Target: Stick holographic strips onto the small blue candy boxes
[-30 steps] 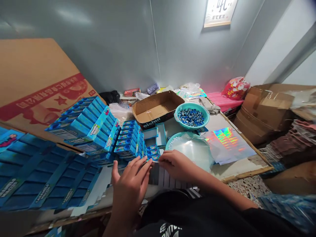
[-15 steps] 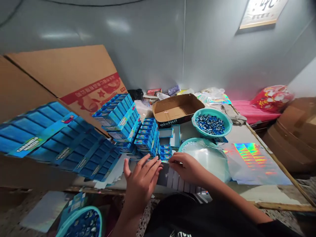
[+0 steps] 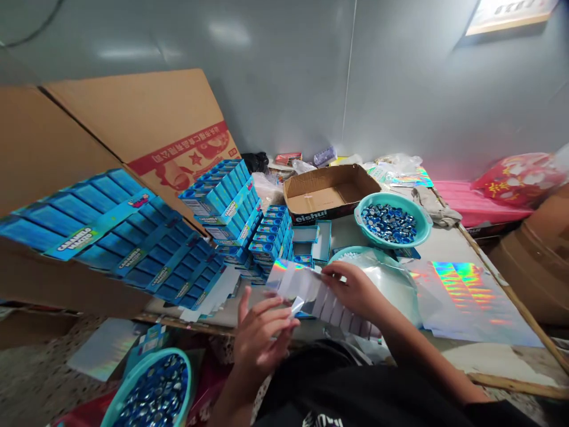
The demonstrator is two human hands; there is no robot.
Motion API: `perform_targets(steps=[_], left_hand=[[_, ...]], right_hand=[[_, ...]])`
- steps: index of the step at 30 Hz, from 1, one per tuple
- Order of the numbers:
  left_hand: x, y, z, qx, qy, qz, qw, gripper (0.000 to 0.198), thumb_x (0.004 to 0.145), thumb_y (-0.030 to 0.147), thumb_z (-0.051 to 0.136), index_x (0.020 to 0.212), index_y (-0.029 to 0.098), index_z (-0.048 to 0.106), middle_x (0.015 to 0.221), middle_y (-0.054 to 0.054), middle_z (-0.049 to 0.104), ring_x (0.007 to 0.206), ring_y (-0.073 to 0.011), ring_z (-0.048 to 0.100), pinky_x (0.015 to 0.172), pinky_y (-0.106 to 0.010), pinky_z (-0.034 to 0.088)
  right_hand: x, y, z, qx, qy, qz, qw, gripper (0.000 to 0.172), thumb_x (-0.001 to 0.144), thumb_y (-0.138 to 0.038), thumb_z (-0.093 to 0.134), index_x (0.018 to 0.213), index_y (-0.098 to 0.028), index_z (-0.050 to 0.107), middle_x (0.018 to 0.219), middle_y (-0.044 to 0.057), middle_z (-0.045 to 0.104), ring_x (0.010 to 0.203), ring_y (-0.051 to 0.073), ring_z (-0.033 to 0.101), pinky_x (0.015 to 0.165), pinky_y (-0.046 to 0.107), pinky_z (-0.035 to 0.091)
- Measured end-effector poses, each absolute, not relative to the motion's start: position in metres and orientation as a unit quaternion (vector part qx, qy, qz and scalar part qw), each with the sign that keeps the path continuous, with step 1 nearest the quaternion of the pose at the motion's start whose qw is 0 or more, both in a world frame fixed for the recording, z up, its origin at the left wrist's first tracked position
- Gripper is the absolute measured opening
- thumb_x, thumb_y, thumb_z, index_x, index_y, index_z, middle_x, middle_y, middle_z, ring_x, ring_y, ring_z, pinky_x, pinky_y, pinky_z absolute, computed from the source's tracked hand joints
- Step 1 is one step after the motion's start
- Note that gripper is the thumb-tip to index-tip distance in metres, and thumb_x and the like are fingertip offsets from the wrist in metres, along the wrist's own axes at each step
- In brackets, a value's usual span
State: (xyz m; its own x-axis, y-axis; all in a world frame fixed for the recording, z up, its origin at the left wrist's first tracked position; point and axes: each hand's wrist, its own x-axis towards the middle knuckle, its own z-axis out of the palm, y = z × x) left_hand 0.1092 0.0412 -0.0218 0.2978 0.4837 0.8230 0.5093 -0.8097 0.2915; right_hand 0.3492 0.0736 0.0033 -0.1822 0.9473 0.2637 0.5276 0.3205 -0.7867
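Note:
My right hand (image 3: 355, 295) pinches the top edge of a silvery holographic sheet (image 3: 302, 280) between thumb and fingers. The sheet is raised at a slant over the table, and its left corner shines in rainbow colours. Pale strips (image 3: 351, 320) lie in a row beneath that hand. My left hand (image 3: 265, 332) is below the sheet, thumb spread away and fingers stretched to the right. A small shiny flap (image 3: 297, 306) shows at its fingertips; whether it belongs to the sheet I cannot tell. Small blue boxes (image 3: 304, 259) are partly hidden behind the sheet.
Blue caramel boxes (image 3: 226, 198) are stacked left of a brown carton tray (image 3: 331, 193). A turquoise basin (image 3: 427, 224) holds blue-silver pieces; plastic covers another basin (image 3: 377, 279). More holographic sheets (image 3: 471, 302) lie at right. Below left is a filled basin (image 3: 186, 379).
The silvery sheet is now lifted in my right hand, covering the small blue boxes. My left hand has lowered slightly, its fingertips at the shiny flap. The camera view has shifted left.

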Motion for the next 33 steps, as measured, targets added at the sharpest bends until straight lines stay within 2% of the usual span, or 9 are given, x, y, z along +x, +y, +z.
perform_targets(steps=[3, 6, 11, 14, 17, 21, 24, 29, 33], left_hand=[[0.108, 0.062, -0.059, -0.589, -0.453, -0.628, -0.232, 0.011, 0.082, 0.028, 0.072, 0.083, 0.023, 0.063, 0.08, 0.002, 0.073, 0.081, -0.0162, 0.069, 0.098, -0.041, 0.048], [0.107, 0.083, -0.09, -0.369, -0.565, -0.622, -0.397, 0.044, 0.062, 0.049, 0.084, 0.083, 0.019, 0.06, 0.074, 0.0, 0.069, 0.073, -0.0159, 0.067, 0.074, -0.028, 0.051], [0.11, 0.102, -0.111, -0.366, -0.579, -0.565, -0.46, 0.059, 0.053, 0.06, 0.085, 0.081, 0.017, 0.055, 0.07, -0.002, 0.067, 0.065, -0.0164, 0.065, 0.066, -0.028, 0.051], [0.116, 0.108, -0.115, -0.38, -0.573, -0.543, -0.482, 0.059, 0.054, 0.06, 0.084, 0.081, 0.017, 0.055, 0.07, -0.003, 0.067, 0.067, -0.0182, 0.067, 0.069, -0.031, 0.052], [0.122, 0.112, -0.118, -0.404, -0.565, -0.534, -0.483, 0.055, 0.054, 0.056, 0.086, 0.08, 0.017, 0.057, 0.068, -0.003, 0.066, 0.067, -0.0175, 0.065, 0.07, -0.029, 0.051], [0.126, 0.118, -0.123, -0.413, -0.557, -0.538, -0.479, 0.05, 0.058, 0.052, 0.087, 0.079, 0.017, 0.06, 0.072, -0.002, 0.066, 0.07, -0.0162, 0.064, 0.07, -0.026, 0.048], [0.128, 0.126, -0.128, -0.4, -0.55, -0.543, -0.492, 0.051, 0.058, 0.055, 0.085, 0.077, 0.017, 0.059, 0.07, -0.002, 0.065, 0.069, -0.0168, 0.064, 0.07, -0.028, 0.049], [0.129, 0.144, -0.137, -0.357, -0.538, -0.563, -0.516, 0.055, 0.054, 0.058, 0.087, 0.075, 0.016, 0.057, 0.071, -0.001, 0.065, 0.071, -0.0152, 0.063, 0.072, -0.027, 0.05], [0.132, 0.154, -0.15, -0.313, -0.542, -0.565, -0.538, 0.059, 0.048, 0.058, 0.088, 0.073, 0.016, 0.055, 0.068, 0.001, 0.063, 0.066, -0.0128, 0.061, 0.069, -0.026, 0.049]], right_hand=[[0.383, 0.072, -0.014, -0.567, -0.669, 0.273, 0.395, 0.02, 0.091, -0.03, 0.049, 0.087, -0.018, 0.064, 0.083, 0.005, 0.067, 0.077, 0.018, 0.059, 0.067, 0.027, 0.044], [0.422, 0.076, -0.042, -0.632, -0.628, 0.258, 0.374, 0.024, 0.089, -0.036, 0.049, 0.089, -0.018, 0.065, 0.082, 0.005, 0.067, 0.075, 0.018, 0.059, 0.067, 0.028, 0.044], [0.474, 0.084, -0.111, -0.769, -0.537, 0.261, 0.227, 0.021, 0.086, -0.026, 0.051, 0.081, -0.015, 0.068, 0.085, 0.01, 0.072, 0.078, 0.021, 0.065, 0.068, 0.029, 0.046], [0.484, 0.079, -0.14, -0.832, -0.481, 0.229, 0.155, 0.025, 0.085, -0.016, 0.049, 0.093, -0.009, 0.071, 0.099, 0.021, 0.07, 0.091, 0.028, 0.067, 0.077, 0.036, 0.049], [0.472, 0.072, -0.144, -0.862, -0.462, 0.081, 0.194, 0.038, 0.086, -0.012, 0.044, 0.118, -0.003, 0.064, 0.127, 0.029, 0.057, 0.119, 0.037, 0.057, 0.096, 0.049, 0.045], [0.423, 0.081, -0.12, -0.702, -0.628, -0.031, 0.335, 0.037, 0.093, -0.015, 0.04, 0.12, -0.011, 0.065, 0.128, 0.02, 0.059, 0.13, 0.03, 0.049, 0.11, 0.048, 0.04], [0.373, 0.104, -0.097, -0.569, -0.744, 0.047, 0.348, 0.031, 0.096, -0.022, 0.045, 0.117, -0.018, 0.067, 0.131, 0.015, 0.06, 0.135, 0.029, 0.044, 0.113, 0.05, 0.037], [0.312, 0.153, -0.095, -0.467, -0.775, 0.311, 0.293, 0.042, 0.095, -0.042, 0.056, 0.127, -0.015, 0.062, 0.127, 0.014, 0.064, 0.117, 0.025, 0.059, 0.1, 0.041, 0.047], [0.293, 0.178, -0.118, -0.48, -0.721, 0.41, 0.287, 0.023, 0.085, -0.035, 0.069, 0.091, -0.013, 0.073, 0.084, 0.005, 0.071, 0.079, 0.016, 0.062, 0.073, 0.026, 0.046]])
